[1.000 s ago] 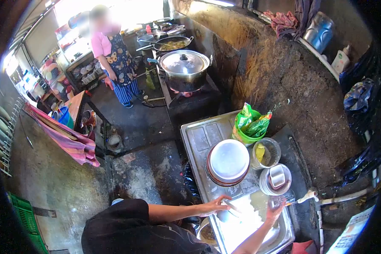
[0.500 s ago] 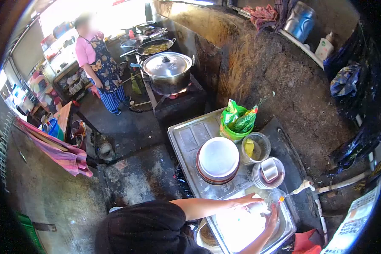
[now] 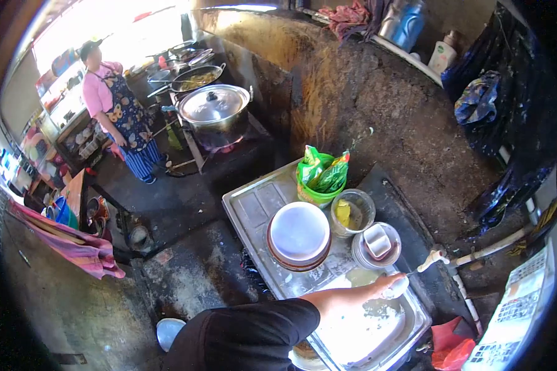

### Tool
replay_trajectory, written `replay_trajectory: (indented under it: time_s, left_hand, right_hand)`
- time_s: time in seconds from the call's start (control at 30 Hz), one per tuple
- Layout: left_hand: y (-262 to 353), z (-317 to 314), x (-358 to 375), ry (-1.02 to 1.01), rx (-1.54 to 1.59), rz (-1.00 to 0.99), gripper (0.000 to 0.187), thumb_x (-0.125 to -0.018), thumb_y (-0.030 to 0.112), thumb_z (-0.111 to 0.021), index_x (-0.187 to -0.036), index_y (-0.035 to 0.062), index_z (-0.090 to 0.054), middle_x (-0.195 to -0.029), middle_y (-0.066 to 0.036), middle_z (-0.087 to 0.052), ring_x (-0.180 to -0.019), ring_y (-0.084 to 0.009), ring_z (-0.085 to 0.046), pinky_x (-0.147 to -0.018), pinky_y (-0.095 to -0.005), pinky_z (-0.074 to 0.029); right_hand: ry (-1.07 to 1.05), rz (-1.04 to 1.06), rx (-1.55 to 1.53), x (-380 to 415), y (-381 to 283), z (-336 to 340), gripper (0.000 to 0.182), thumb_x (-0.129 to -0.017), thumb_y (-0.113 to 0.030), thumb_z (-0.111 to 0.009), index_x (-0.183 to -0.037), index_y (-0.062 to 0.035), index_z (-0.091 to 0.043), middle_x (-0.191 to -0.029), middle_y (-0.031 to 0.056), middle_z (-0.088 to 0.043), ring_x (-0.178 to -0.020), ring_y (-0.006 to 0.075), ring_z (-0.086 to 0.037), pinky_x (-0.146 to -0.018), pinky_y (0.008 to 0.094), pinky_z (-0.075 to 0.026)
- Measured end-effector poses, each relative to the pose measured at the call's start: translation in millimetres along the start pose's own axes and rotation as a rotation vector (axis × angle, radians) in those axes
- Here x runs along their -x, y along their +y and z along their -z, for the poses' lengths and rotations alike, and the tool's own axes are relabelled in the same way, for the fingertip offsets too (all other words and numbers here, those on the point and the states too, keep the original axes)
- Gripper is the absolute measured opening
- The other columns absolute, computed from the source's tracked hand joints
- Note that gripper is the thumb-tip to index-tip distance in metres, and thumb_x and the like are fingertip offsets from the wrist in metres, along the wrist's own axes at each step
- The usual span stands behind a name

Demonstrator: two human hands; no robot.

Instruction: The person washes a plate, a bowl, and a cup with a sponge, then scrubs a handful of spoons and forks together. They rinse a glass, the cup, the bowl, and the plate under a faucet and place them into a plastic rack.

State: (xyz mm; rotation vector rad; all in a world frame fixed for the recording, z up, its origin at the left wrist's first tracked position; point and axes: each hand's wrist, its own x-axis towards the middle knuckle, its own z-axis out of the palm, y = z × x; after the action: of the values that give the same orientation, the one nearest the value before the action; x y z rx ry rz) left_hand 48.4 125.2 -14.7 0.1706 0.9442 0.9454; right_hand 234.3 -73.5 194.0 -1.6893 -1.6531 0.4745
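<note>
My left hand (image 3: 374, 289) reaches across the sink (image 3: 419, 316) and grips a small whitish cup (image 3: 397, 288). The cup is tilted close to the tap (image 3: 432, 260); its details are blurred by glare. Beside the hand stands a stack of bowls (image 3: 377, 255) with a small white rectangular dish (image 3: 377, 241) on top. Strong light washes out much of the basin. My right hand is out of the picture.
On the drainboard (image 3: 244, 201) are stacked large basins (image 3: 299, 232), a clear tub (image 3: 353, 213) holding something yellow, and a green basket (image 3: 315, 195) with packets. A lidded pot (image 3: 213, 114) sits on a lit stove. A person in an apron (image 3: 127, 111) stands beyond.
Both hands were over the sink, around a white object and a clear cup. Now only my left hand shows, closer to the tap with the cup. The view has shifted.
</note>
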Motion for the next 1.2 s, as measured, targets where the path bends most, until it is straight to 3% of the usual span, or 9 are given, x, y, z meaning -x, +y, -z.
replay_trajectory:
  time_s: [0.2, 0.53, 0.6, 0.63, 0.67, 0.7, 0.83, 1.1, 1.2]
  left_hand:
    - [5.7, -17.0, -41.1, 0.095, 0.118, -0.011, 0.05, -0.065, 0.046, -0.072, -0.089, 0.0034, -0.06, -0.079, -0.009, -0.062, -0.061, -0.0202, -0.062, -0.049, -0.0339, -0.051]
    - [-9.9, -27.2, -85.7, -0.077, 0.291, 0.018, 0.039, -0.07, 0.039, -0.072, -0.092, 0.0083, -0.061, -0.082, -0.009, -0.062, -0.064, -0.0201, -0.063, -0.056, -0.0358, -0.052]
    - [-40.7, -13.9, -136.9, -0.43, 0.207, -0.15, 0.031, -0.074, 0.033, -0.069, -0.091, 0.0092, -0.06, -0.079, -0.007, -0.061, -0.063, -0.0199, -0.061, -0.055, -0.0356, -0.051]
    - [-24.5, -22.5, -101.4, -1.289, 0.533, -0.01, 0.026, -0.076, 0.03, -0.066, -0.089, 0.0089, -0.059, -0.076, -0.006, -0.059, -0.062, -0.0197, -0.059, -0.055, -0.0354, -0.05]
    - [-13.9, -28.3, -56.5, -0.771, 0.372, -0.162, 0.022, -0.078, 0.029, -0.064, -0.086, 0.0089, -0.058, -0.072, -0.004, -0.057, -0.062, -0.0191, -0.058, -0.055, -0.0334, -0.05]
    - [-9.4, -22.6, -67.1, -0.945, 0.29, -0.069, 0.026, -0.078, 0.031, -0.063, -0.09, 0.0076, -0.059, -0.076, -0.006, -0.06, -0.065, -0.0202, -0.06, -0.057, -0.0312, -0.05]
    - [14.9, -22.7, -32.8, -0.216, -0.108, 0.044, 0.053, -0.07, 0.051, -0.064, -0.107, 0.0152, -0.055, -0.098, -0.006, -0.06, -0.086, -0.0236, -0.06, -0.07, -0.0483, -0.048]
    - [7.2, -3.4, -56.9, -0.317, -0.096, 0.02, 0.042, -0.078, 0.049, -0.058, -0.103, 0.0167, -0.056, -0.095, -0.002, -0.061, -0.084, -0.0187, -0.06, -0.066, -0.0433, -0.049]
    - [-2.8, -7.1, -41.2, -0.544, 0.019, -0.062, 0.043, -0.077, 0.05, -0.059, -0.107, 0.0184, -0.057, -0.102, -0.001, -0.061, -0.091, -0.0168, -0.059, -0.069, -0.04, -0.049]
  right_hand:
    - [0.324, 0.139, 0.345, -15.9, -36.9, 119.6, 0.058, -0.073, -0.029, -0.067, -0.121, -0.0023, -0.048, -0.116, 0.0126, -0.054, -0.103, 0.023, -0.052, -0.085, 0.0318, -0.043]
    - [0.528, 0.255, 0.78, -106.6, -100.9, 262.6, 0.061, -0.073, -0.036, -0.069, -0.12, -0.0026, -0.05, -0.111, 0.0135, -0.058, -0.097, 0.0236, -0.057, -0.079, 0.0314, -0.048]
    - [0.458, 0.042, 0.786, -145.2, -80.8, 277.6, 0.055, -0.073, -0.029, -0.068, -0.121, -0.008, -0.051, -0.116, 0.0118, -0.055, -0.097, 0.0208, -0.057, -0.079, 0.0289, -0.047]
    - [0.399, 0.091, 0.761, -164.1, -71.2, 276.5, 0.056, -0.072, -0.026, -0.068, -0.121, -0.0066, -0.049, -0.118, 0.0119, -0.053, -0.1, 0.0212, -0.054, -0.082, 0.0297, -0.044]
    - [0.325, 0.163, 0.716, -187.4, -54.5, 277.1, 0.057, -0.071, -0.022, -0.068, -0.121, -0.0053, -0.048, -0.119, 0.012, -0.052, -0.104, 0.0216, -0.052, -0.086, 0.0304, -0.041]
    - [0.255, 0.196, 0.674, -198.6, -40.1, 273.4, 0.058, -0.07, -0.019, -0.067, -0.122, -0.004, -0.047, -0.121, 0.0122, -0.05, -0.107, 0.0221, -0.049, -0.089, 0.0311, -0.039]
    - [0.17, -0.111, 0.733, -190.8, -85.6, 240.2, 0.063, -0.059, -0.015, -0.073, -0.117, -0.0046, -0.05, -0.117, 0.0159, -0.051, -0.113, 0.0267, -0.045, -0.096, 0.0325, -0.035]
    - [0.0, 0.028, 1.016, -228.3, -45.5, 271.2, 0.058, -0.047, -0.029, -0.077, -0.1, -0.0102, -0.062, -0.096, 0.0158, -0.06, -0.095, 0.029, -0.056, -0.085, 0.037, -0.042]
    - [-0.468, -0.026, 0.691, -300.1, 79.7, 343.8, 0.041, -0.067, -0.026, -0.069, -0.104, -0.0119, -0.062, -0.104, 0.013, -0.06, -0.083, 0.0184, -0.06, -0.071, 0.0279, -0.048]
